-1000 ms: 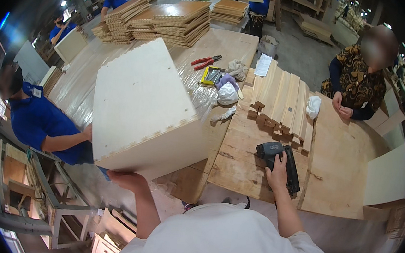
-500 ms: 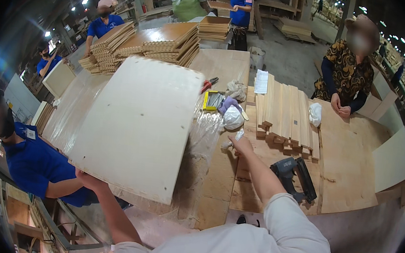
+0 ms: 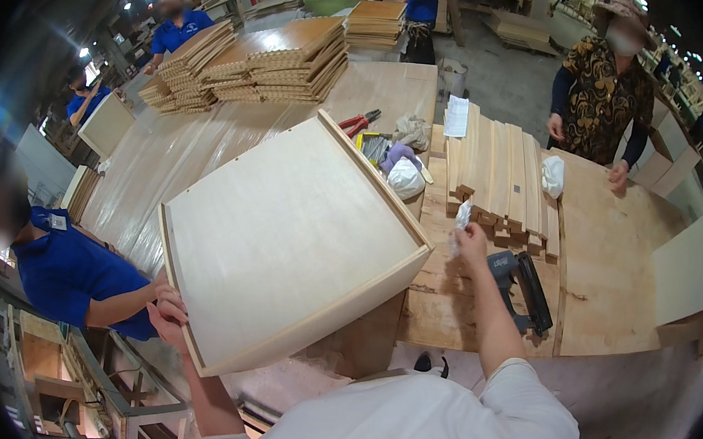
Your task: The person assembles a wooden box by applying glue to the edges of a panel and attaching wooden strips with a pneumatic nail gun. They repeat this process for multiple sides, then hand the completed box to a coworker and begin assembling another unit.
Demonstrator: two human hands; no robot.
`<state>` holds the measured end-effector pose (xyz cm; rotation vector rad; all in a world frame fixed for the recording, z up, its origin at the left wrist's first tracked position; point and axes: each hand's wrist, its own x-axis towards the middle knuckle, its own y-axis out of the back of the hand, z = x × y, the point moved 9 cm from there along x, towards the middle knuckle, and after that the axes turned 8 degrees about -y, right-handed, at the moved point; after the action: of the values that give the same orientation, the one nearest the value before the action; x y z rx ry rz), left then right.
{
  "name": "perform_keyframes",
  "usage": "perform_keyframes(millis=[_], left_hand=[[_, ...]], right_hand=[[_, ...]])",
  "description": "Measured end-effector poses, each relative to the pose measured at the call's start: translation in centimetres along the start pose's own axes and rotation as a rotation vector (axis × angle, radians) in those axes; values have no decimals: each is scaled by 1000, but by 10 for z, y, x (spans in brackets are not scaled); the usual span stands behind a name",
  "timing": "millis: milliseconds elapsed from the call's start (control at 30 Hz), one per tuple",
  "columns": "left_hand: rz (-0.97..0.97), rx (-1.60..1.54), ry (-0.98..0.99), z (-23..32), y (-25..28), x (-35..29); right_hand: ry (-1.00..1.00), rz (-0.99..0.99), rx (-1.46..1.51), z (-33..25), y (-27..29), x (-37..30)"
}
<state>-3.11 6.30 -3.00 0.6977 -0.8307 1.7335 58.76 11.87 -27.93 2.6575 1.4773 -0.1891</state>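
Your left hand [image 3: 171, 318] clasps the left edge of a pale rectangular wooden box [image 3: 292, 231], tilted partly over the brown wooden table [image 3: 436, 317]; apart, your right hand [image 3: 472, 245] pinches a crumpled white scrap [image 3: 462, 213].

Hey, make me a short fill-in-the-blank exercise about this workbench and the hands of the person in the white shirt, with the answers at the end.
1. The person's ____ hand is at the edge of the large pale wooden box.
2. The other hand holds a crumpled ____ scrap.
3. The grey-and-black nail gun lies to the ____ of the box.
4. Beyond the box lie pliers with ____ handles.

Missing words: left; white; right; red.
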Motion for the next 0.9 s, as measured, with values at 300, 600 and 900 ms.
perform_keyframes(millis=[300, 600, 900], left_hand=[[48, 111, 287, 49, -31, -50], [-624, 315, 242, 140, -262, -94], [-472, 129, 50, 119, -338, -143]], right_hand=[[238, -256, 348, -162, 5, -80], [-70, -886, 991, -220, -77, -198], [-63, -852, 1004, -198, -70, -232]])
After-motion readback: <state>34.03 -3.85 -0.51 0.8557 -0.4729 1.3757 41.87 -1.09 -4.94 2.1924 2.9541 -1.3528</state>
